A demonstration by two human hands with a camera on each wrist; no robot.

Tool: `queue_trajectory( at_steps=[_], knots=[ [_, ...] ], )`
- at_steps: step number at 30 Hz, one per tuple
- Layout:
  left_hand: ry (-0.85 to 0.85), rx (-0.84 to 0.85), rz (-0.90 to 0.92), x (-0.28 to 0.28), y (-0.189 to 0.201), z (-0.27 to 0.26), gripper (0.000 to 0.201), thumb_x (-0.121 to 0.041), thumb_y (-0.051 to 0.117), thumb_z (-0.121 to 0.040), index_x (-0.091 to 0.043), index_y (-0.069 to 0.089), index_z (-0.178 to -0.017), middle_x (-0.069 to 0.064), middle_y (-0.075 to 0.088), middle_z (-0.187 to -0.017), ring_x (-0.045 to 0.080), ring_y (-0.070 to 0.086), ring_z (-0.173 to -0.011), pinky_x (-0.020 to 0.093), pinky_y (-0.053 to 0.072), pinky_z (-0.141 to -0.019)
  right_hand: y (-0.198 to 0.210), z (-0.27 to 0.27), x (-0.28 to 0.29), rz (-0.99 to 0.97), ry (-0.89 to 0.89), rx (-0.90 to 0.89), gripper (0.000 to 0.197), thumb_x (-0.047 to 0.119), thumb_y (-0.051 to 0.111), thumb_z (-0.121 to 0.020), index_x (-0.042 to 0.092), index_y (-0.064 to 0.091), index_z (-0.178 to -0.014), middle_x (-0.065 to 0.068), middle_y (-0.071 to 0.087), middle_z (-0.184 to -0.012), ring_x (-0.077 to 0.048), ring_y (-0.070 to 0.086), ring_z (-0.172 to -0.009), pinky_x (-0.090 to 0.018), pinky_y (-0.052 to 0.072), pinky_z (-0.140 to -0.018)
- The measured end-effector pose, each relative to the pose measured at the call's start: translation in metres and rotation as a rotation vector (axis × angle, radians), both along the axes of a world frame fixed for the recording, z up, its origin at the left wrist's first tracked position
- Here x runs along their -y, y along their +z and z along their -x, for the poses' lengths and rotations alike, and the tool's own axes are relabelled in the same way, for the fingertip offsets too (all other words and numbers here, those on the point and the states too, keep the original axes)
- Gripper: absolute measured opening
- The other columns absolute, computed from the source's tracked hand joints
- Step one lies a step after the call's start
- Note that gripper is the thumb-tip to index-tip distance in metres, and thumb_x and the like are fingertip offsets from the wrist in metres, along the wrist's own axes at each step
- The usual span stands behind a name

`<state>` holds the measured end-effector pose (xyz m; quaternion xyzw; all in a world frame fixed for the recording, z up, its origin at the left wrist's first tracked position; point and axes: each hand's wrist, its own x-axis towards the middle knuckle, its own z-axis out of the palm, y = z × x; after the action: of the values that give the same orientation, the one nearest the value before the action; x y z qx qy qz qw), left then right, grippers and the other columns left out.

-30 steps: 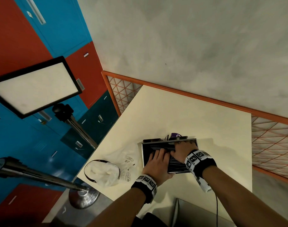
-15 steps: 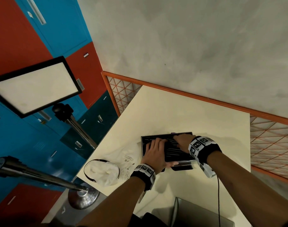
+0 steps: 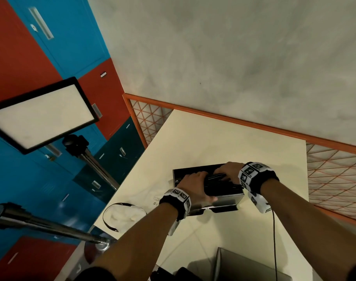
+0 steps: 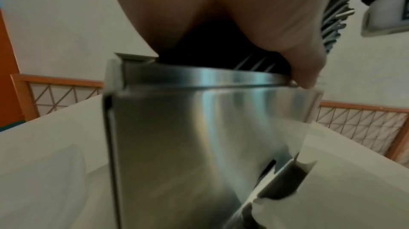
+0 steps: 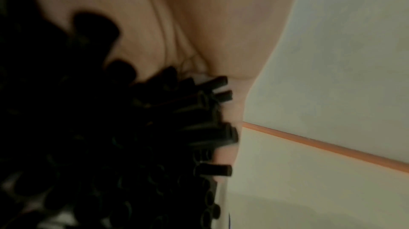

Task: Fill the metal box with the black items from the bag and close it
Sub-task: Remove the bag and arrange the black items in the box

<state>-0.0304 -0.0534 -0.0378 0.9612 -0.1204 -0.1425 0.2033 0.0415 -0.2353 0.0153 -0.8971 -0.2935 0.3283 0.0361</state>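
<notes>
The metal box (image 3: 228, 199) stands on the cream table (image 3: 223, 138), packed with thin black tubes (image 3: 219, 185). Its steel wall (image 4: 199, 145) fills the left wrist view, with the lid (image 4: 281, 180) lying open on the table at its foot (image 3: 223, 209). My left hand (image 3: 193, 183) lies over the tubes, its thumb (image 4: 309, 75) hooked on the box's near rim. My right hand (image 3: 228, 170) curls over the tubes from the far right. The tube ends (image 5: 210, 128) butt against its palm (image 5: 199, 23). The clear bag (image 3: 146, 191) lies flat to the left of the box.
A white object with a black band (image 3: 124, 214) sits at the table's left edge. A grey box (image 3: 244, 264) stands at the near edge. An orange rail (image 3: 234, 118) borders the far side. A light panel (image 3: 41, 116) on a stand and a metal pole (image 3: 41, 222) are on the left.
The box has come nearer to me and now shows its front wall. Both hands went from lying flat on the tubes to curling over them, and the purple thing behind the box is gone from view.
</notes>
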Motion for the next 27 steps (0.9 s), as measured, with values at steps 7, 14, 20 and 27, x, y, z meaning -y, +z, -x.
queue_trajectory(
  at_steps=[7,14,20,27],
  knots=[
    [0.011,-0.269,0.051,-0.009,-0.006,-0.019,0.087,-0.075,0.076,-0.056,-0.035,0.050,-0.128,-0.011,0.064,-0.120,0.016,0.062,-0.105,0.040,0.053,-0.095,0.006,0.001,0.027,-0.417,-0.513,-0.144,0.026,0.038,0.053,-0.097,0.026,0.073,-0.108,0.012,0.069,-0.101,-0.007,0.061,-0.091,-0.021,0.044,-0.073],
    [0.021,-0.311,0.096,-0.013,-0.003,-0.026,0.087,-0.072,0.078,-0.062,-0.032,0.049,-0.134,-0.009,0.066,-0.122,0.014,0.064,-0.108,0.037,0.052,-0.096,-0.036,0.039,0.031,-0.940,-1.112,0.024,0.042,0.061,0.047,-0.091,0.030,0.075,-0.092,0.007,0.072,-0.102,-0.014,0.064,-0.099,-0.032,0.045,-0.091],
    [-0.061,-0.252,-0.006,-0.007,0.006,-0.027,0.086,-0.046,0.081,-0.072,-0.032,0.037,-0.143,-0.001,0.064,-0.124,0.024,0.064,-0.108,0.040,0.054,-0.091,-0.048,0.058,-0.005,-1.052,-1.232,-0.053,0.045,0.057,0.048,-0.093,0.023,0.065,-0.117,-0.002,0.066,-0.116,-0.020,0.061,-0.105,-0.034,0.047,-0.091],
    [-0.177,-0.112,-0.079,0.008,0.010,-0.029,0.104,-0.021,0.076,-0.075,-0.041,0.009,-0.152,0.009,0.049,-0.135,0.034,0.061,-0.108,0.052,0.056,-0.086,-0.050,0.047,0.001,-1.033,-1.181,0.073,0.046,0.052,0.048,-0.096,0.024,0.058,-0.131,-0.001,0.058,-0.134,-0.019,0.053,-0.122,-0.042,0.039,-0.109]
  ],
)
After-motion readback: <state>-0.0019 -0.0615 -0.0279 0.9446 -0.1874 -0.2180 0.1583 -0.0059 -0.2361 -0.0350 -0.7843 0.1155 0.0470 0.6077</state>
